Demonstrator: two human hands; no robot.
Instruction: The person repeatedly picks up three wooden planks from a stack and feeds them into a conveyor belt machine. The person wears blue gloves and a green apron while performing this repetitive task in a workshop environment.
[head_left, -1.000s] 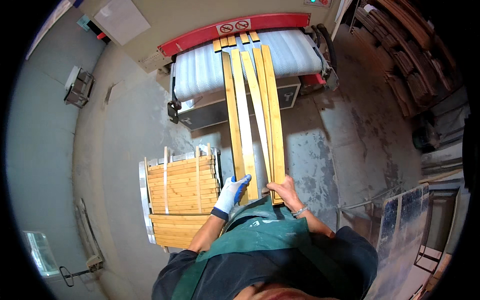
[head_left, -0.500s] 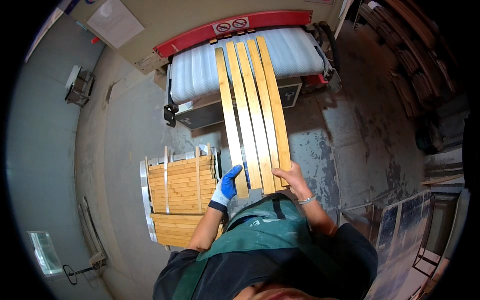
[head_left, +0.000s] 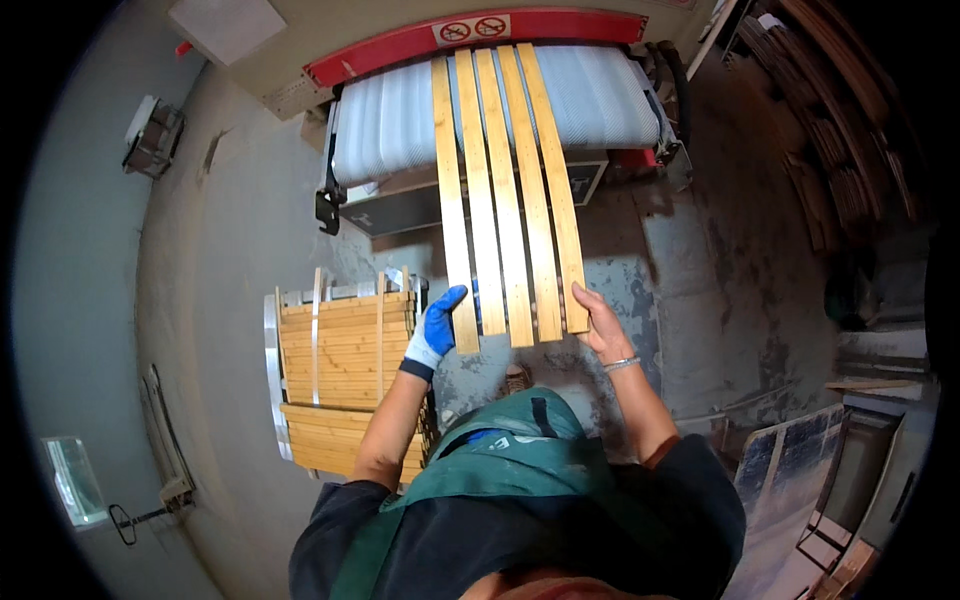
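Note:
Several long, flat wooden slats (head_left: 508,200) stretch away from me, side by side with narrow gaps. Their far ends lie on the pale ribbed conveyor belt (head_left: 390,130), close under a red bar (head_left: 380,58) on the machine. My left hand (head_left: 437,322), in a blue and white glove, grips the near end of the leftmost slat. At the near end of the rightmost slat, my bare right hand (head_left: 600,325) holds on with its thumb on top. The fingers of both hands are partly hidden under the slats.
To my left a stack of similar slats (head_left: 345,350) sits on a pallet, with thin strips across it. Dark stacked boards (head_left: 830,120) stand at the far right. A scuffed panel (head_left: 790,460) is at the near right. A small stand (head_left: 155,135) is by the left wall.
Both hands and the slats have moved forward, bringing the far ends up to the red bar. The slats on the right have spread apart, and my right hand has shifted outward.

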